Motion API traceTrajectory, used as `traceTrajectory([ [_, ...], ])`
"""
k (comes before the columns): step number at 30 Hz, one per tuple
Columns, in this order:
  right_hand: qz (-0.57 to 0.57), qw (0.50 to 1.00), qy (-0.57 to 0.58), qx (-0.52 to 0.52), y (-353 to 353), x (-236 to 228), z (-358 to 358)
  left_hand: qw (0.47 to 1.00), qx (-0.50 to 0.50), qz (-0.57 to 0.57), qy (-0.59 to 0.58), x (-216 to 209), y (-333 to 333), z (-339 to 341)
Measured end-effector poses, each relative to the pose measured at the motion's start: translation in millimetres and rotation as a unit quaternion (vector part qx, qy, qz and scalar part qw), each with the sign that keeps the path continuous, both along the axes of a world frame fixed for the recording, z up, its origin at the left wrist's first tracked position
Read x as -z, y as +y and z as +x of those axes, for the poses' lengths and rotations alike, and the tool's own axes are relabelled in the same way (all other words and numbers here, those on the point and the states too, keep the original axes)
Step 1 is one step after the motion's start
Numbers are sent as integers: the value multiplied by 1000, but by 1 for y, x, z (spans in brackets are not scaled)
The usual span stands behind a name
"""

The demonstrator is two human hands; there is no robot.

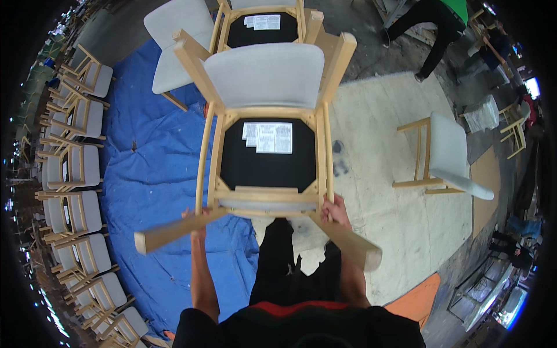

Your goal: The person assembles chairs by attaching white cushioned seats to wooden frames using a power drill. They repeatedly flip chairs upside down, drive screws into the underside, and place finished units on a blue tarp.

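Observation:
A light-wood chair point(270, 171) is tipped up in front of me, its black seat underside turned toward me with white paper labels on it. Its pale grey upholstered panel shows beyond the seat, and two of its legs stick out toward me. My left hand point(197, 219) is closed round the wooden frame at the near left corner, partly hidden behind a leg. At the near right corner, my right hand point(335, 210) grips the frame with its fingers wrapped round the wood.
A similar upturned chair point(255, 35) is just beyond, beside a pale chair point(183, 43). Stacked chairs point(81, 165) line the left of a blue tarp point(154, 197). Another chair point(447, 148) rests on the pale sheet point(383, 232) at right. A person point(435, 20) stands far right.

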State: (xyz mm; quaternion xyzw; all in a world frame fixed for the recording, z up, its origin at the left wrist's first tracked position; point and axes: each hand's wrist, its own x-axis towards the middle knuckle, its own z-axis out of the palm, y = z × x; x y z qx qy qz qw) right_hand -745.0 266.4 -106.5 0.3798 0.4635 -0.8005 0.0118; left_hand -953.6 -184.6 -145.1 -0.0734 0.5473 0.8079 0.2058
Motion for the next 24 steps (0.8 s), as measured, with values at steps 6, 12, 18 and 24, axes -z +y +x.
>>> traceTrajectory([
  [6,-7,1000,6,-17,6,20,-7,992,-83,-45,79,40,4,18],
  [12,-29,1000,-4,0,2,40,4,988,-137,59,-35,82,-10,37],
  [18,1,1000,21,-13,13,33,-1,990,-93,103,-19,63,2,20],
  [24,32,998,23,-39,1,62,18,953,-298,15,-42,114,-39,49],
])
